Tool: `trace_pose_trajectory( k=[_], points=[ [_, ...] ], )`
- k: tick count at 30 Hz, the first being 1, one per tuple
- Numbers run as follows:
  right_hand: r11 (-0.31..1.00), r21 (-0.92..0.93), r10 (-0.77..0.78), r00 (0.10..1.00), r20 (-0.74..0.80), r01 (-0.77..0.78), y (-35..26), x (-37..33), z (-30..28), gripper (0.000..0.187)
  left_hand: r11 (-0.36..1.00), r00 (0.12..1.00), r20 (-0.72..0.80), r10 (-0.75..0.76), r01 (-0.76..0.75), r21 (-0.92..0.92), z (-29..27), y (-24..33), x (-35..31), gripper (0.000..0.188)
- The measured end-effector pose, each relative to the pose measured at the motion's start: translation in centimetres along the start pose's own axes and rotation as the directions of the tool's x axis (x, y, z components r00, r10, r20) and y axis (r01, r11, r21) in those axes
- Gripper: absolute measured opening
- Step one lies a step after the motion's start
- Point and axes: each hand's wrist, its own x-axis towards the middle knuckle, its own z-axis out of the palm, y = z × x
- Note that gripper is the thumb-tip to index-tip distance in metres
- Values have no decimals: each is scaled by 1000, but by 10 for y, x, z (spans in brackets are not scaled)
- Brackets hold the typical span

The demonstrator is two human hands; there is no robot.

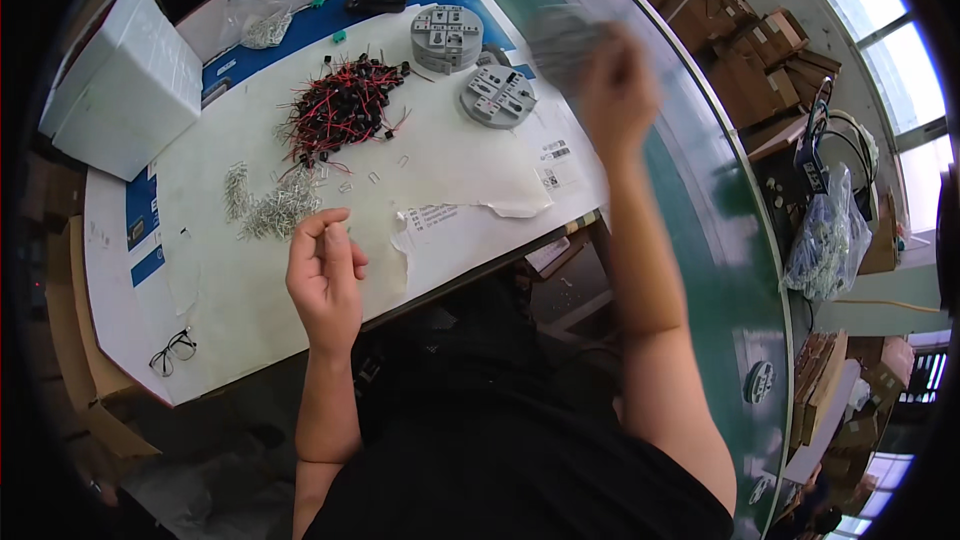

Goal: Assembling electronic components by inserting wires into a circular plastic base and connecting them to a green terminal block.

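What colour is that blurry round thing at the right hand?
The round thing is grey, though blurred; the head view shows it best.

right hand (622, 90) blurred, grey disc (558, 48) at its fingers also smeared and its details lost, between left hand's (325, 285) curled fingertips not possible to tell, lower black parts (345, 105) hidden inside their heap, black shirt (530, 470) cut by lower edge

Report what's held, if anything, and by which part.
The right hand seems to hold a blurred grey disc by its right edge; the left hand's hold cannot be told.
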Motion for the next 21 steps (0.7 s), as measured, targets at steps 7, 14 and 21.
trace_pose_trajectory(
  k=[7, 14, 21],
  points=[
    [617, -709, 693, 662, 285, -341, 386, 39, -119, 42, 971, 1000, -14, -11, 14, 240, -68, -51, -15, 21],
    [830, -403, 557, 622, 550, -386, 134, 15, -17, 44, 466, 917, 229, 326, -367, 805, -77, -17, -21, 66],
    [907, -253, 385, 417, 824, -336, 41, -15, 32, 43, 588, 937, 243, 251, -348, 730, -69, -15, -18, 89]
  ],
)
